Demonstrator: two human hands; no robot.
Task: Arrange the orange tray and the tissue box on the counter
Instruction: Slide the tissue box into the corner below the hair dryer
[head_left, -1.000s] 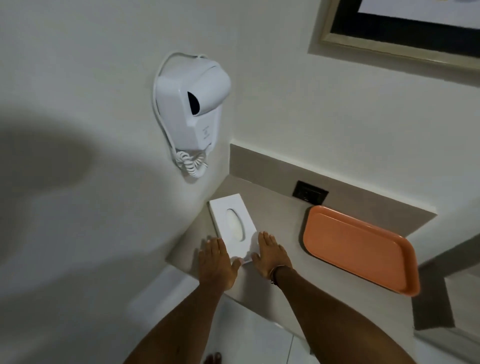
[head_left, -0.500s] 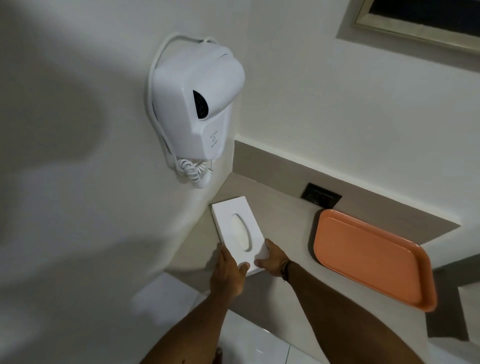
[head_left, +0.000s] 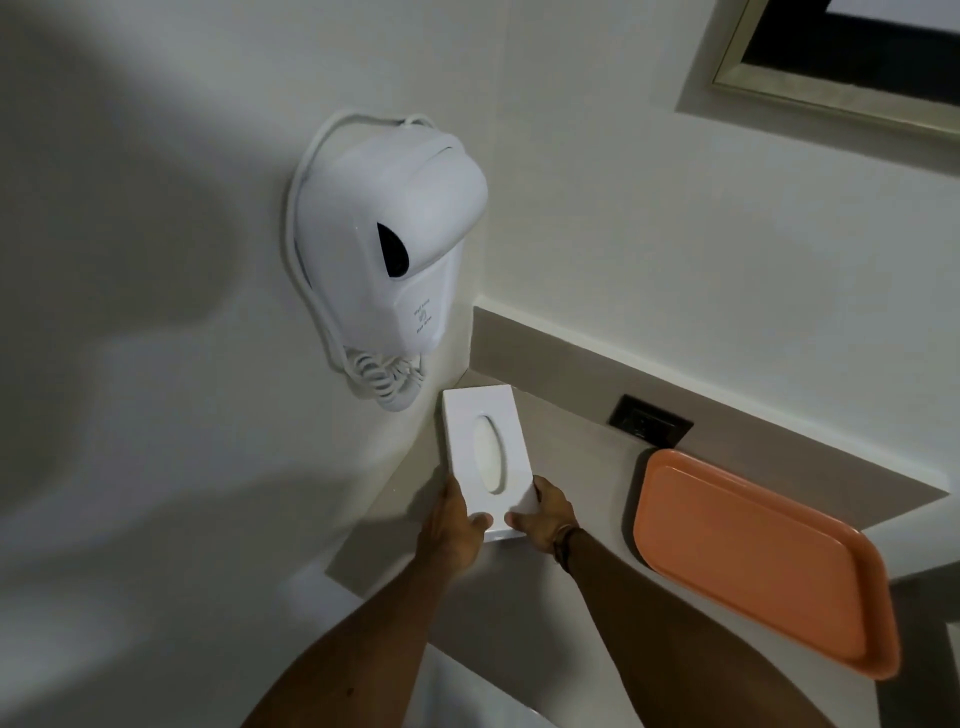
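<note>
The white tissue box (head_left: 485, 447), with an oval slot on top, lies in the left corner of the beige counter (head_left: 576, 587), close to the side wall. My left hand (head_left: 453, 525) grips its near left corner and my right hand (head_left: 540, 514) grips its near right corner, thumbs on top. The orange tray (head_left: 753, 556) lies flat on the counter to the right, apart from the box and from both hands, with nothing on it.
A white wall-mounted hair dryer (head_left: 387, 260) with a coiled cord hangs just above the box. A black socket (head_left: 649, 422) sits in the beige backsplash behind the tray. A framed picture (head_left: 841, 57) hangs at the upper right.
My hands went from lying flat beside the box to gripping its near corners. The box now sits farther back in the corner, under the hair dryer. The tray has not moved.
</note>
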